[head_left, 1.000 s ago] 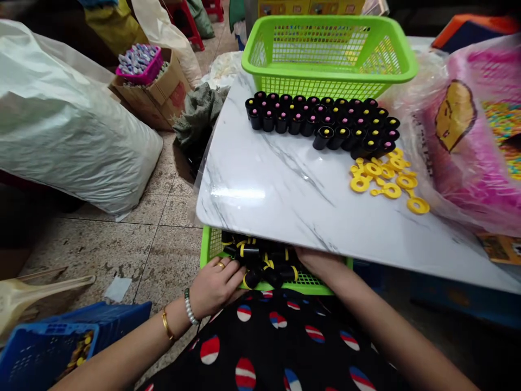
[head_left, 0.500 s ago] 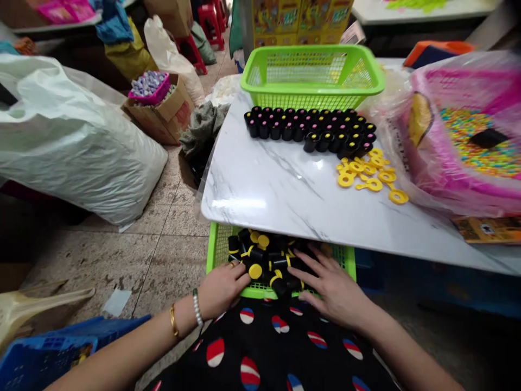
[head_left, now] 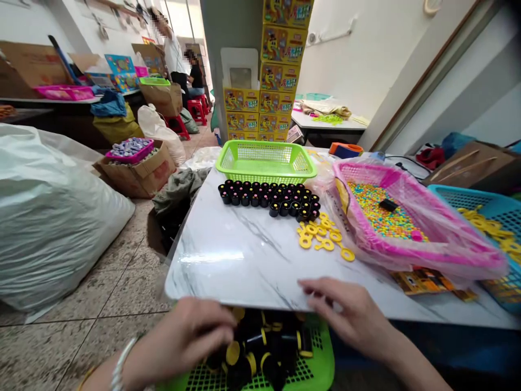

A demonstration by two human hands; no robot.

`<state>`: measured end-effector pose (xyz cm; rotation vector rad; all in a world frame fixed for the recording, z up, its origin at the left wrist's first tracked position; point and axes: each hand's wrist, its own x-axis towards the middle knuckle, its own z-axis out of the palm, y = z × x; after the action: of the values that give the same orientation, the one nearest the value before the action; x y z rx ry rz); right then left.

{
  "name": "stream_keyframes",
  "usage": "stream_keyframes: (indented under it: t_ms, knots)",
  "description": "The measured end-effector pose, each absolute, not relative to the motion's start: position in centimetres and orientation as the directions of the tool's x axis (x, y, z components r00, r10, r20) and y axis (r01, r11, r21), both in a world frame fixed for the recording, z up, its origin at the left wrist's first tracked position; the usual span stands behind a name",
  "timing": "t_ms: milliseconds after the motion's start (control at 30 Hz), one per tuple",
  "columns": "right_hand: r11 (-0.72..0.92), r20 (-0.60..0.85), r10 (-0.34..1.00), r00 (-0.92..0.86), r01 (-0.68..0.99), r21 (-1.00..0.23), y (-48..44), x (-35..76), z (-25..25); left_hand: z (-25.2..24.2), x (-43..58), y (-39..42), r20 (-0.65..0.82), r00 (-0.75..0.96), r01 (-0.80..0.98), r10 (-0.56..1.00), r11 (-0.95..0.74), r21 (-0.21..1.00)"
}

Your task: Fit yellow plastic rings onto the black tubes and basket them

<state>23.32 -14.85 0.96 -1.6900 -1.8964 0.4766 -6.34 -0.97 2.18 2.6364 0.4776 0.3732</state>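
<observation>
The left hand (head_left: 183, 339) hides part of the black tubes (head_left: 254, 342) in the cut-off green basket (head_left: 315, 358).

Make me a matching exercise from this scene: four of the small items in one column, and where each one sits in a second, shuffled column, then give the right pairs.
Items:
1. Black tubes with dotted tops
2. Yellow-rimmed black tubes
3. Yellow ring wands
4. Multicoloured beads

Places:
A. In the pink plastic-lined basket
B. Standing in rows on the marble-patterned table
C. Heaped in the green basket by the table's near edge
D. Lying loose on the table

Pairs: 1-B, 2-C, 3-D, 4-A

White woven sack (head_left: 52, 228), stacked yellow cartons (head_left: 277, 70), pink basket (head_left: 366, 171) of colored beads (head_left: 378, 209), teal basket (head_left: 480, 201)
</observation>
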Motion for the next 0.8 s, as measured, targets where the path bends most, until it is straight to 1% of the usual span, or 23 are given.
stream_keyframes:
  t_ms: [33, 67, 100, 167, 267, 333, 433, 567, 700, 800]
  knots:
    - [0.078, 0.220, 0.975, 0.043, 0.855, -0.513, -13.6, 24.2, 0.4, 2.7, -4.6, 0.6, 0.177, 0.868, 0.301, 0.465, -0.774, 0.558]
    - [0.001, 0.274, 0.954, 0.123, 0.911, -0.413, -12.3, 25.0, -0.2, 2.9, -2.6, 2.2, 0.205, 0.801, 0.352, 0.563, -0.720, 0.598]
    - [-0.070, 0.307, 0.936, 0.175, 0.944, -0.324, -11.0, 25.4, -0.8, 2.9, -0.4, 3.8, 0.228, 0.731, 0.409, 0.643, -0.681, 0.607]
    - [-0.127, 0.339, 0.918, 0.204, 0.963, -0.236, -9.0, 25.7, -1.8, 2.3, 3.9, 6.9, 0.264, 0.603, 0.494, 0.753, -0.612, 0.618]
    - [-0.107, 0.322, 0.932, 0.165, 0.976, -0.192, -7.6, 24.8, -2.2, 0.8, 9.3, 10.3, 0.283, 0.575, 0.511, 0.768, -0.607, 0.609]
    - [-0.099, 0.284, 0.947, 0.151, 0.977, -0.191, -7.4, 24.3, -1.8, 0.0, 11.5, 11.4, 0.287, 0.579, 0.518, 0.763, -0.616, 0.593]
    - [-0.100, 0.212, 0.965, 0.156, 0.962, -0.255, -7.2, 24.2, -1.0, -0.9, 13.0, 11.9, 0.277, 0.598, 0.534, 0.752, -0.631, 0.562]
    - [-0.068, 0.129, 0.984, 0.119, 0.936, -0.345, -6.9, 24.9, -0.5, -1.2, 12.4, 11.2, 0.236, 0.628, 0.567, 0.742, -0.643, 0.515]
    - [-0.007, 0.075, 0.996, 0.041, 0.916, -0.402, -7.4, 25.0, -0.3, -0.9, 11.0, 10.3, 0.215, 0.665, 0.569, 0.715, -0.672, 0.474]
    - [-0.026, 0.051, 0.997, 0.053, 0.899, -0.437, -7.3, 24.9, 0.2, -0.9, 11.1, 9.9, 0.229, 0.669, 0.562, 0.707, -0.683, 0.467]
